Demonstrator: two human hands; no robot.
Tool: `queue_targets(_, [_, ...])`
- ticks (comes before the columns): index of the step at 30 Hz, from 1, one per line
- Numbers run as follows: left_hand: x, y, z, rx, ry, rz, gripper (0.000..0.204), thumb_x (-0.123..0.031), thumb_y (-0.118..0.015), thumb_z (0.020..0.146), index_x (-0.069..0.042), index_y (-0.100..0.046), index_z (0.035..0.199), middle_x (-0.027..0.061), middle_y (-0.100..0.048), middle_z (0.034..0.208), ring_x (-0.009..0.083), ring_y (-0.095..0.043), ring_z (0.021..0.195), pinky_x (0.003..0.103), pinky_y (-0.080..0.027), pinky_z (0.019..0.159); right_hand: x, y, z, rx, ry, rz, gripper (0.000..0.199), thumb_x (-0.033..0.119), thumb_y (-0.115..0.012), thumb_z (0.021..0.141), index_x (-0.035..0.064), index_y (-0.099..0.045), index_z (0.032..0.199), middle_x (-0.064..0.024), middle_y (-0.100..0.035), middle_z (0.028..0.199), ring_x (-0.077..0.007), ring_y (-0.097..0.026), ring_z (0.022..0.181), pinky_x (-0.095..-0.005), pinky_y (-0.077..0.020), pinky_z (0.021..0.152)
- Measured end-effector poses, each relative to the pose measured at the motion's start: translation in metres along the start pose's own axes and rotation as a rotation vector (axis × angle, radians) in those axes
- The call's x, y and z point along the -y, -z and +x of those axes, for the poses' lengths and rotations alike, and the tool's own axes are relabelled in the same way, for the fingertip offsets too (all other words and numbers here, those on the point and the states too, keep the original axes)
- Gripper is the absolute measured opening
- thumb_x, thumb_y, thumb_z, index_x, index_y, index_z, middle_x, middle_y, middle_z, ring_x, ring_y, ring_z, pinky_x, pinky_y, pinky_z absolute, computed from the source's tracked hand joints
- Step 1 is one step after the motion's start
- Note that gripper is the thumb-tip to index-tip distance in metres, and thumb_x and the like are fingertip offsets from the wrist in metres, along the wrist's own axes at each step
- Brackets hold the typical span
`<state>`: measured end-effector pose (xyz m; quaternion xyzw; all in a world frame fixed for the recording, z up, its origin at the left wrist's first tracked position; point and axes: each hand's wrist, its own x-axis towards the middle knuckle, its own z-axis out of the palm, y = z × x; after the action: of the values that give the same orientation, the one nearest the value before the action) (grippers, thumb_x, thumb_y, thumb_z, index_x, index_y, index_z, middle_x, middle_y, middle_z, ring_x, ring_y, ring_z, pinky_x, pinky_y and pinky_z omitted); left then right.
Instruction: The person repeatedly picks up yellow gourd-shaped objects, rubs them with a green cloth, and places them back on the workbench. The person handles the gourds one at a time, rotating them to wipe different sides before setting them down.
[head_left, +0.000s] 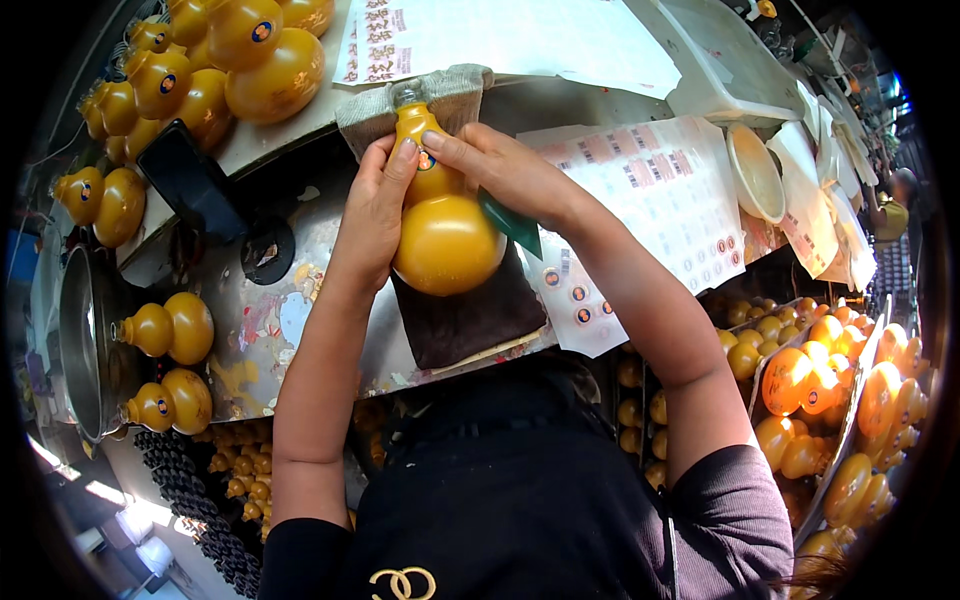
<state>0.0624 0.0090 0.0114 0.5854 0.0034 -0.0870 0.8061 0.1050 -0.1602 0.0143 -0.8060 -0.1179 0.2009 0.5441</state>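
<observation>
A yellow gourd-shaped bottle [450,245] with a clear glass mouth lies between my hands, its neck on a folded grey cloth [458,84] and its wide bulb over a dark pad [460,325]. My left hand [378,200] grips its upper bulb from the left, thumb beside a small round blue-and-orange sticker [426,160]. From the other side my right hand [505,170] holds the same bulb, its thumb pressing at that sticker. A flat, pointed green piece [512,225] sticks out from under my right palm. Sticker sheets [640,215] are spread to the right.
Several finished gourd bottles [275,75] stand at the back left, near a black phone on a stand [195,185]. More lie beside a metal basin [85,340]. A cream bowl [755,172] and white tub [735,75] sit right; crates of gourds [800,390] stand lower right.
</observation>
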Motion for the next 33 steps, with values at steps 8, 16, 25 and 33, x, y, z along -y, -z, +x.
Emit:
queue_targets(8, [0.006,0.003,0.001,0.022,-0.014,-0.024,0.043,-0.034,-0.044,0.102,0.0,-0.045,0.128,0.008,-0.058,0.113,0.0117,-0.057,0.101,0.025,-0.046,0.088,-0.006,-0.002,-0.002,-0.029,0.081,0.085,0.067,0.064,-0.051,0.089,-0.0033,-0.058,0.088,-0.0124,-0.061,0.082,-0.0163,-0.059,0.076,-0.0271,-0.0473,0.07])
queue_targets(16, [0.004,0.008,0.0,0.048,-0.024,0.012,0.047,-0.039,-0.043,0.101,-0.001,-0.044,0.13,0.008,-0.057,0.114,0.0116,-0.055,0.104,0.025,-0.044,0.091,-0.01,-0.005,0.001,-0.093,0.112,0.009,0.072,0.066,-0.049,0.088,-0.0051,-0.055,0.088,-0.0183,-0.061,0.083,-0.0227,-0.059,0.076,-0.0316,-0.0471,0.07])
queue_targets(25, [0.001,0.02,0.0,0.162,0.026,0.094,0.054,-0.039,-0.052,0.098,-0.002,-0.04,0.135,0.0072,-0.056,0.116,0.0108,-0.054,0.105,0.023,-0.044,0.089,0.0,0.001,-0.004,-0.028,0.126,-0.088,0.073,0.067,-0.052,0.086,-0.0051,-0.054,0.092,-0.0187,-0.06,0.084,-0.0226,-0.059,0.077,-0.0319,-0.047,0.069])
queue_targets(33, [0.004,0.015,-0.005,0.141,0.054,-0.127,0.051,-0.037,-0.046,0.1,-0.003,-0.038,0.137,0.0075,-0.055,0.122,0.0135,-0.055,0.11,0.026,-0.045,0.094,-0.009,0.0,-0.003,0.033,0.145,0.093,0.065,0.062,-0.049,0.091,-0.0034,-0.055,0.093,-0.0118,-0.061,0.086,-0.0166,-0.058,0.079,-0.0281,-0.0469,0.069])
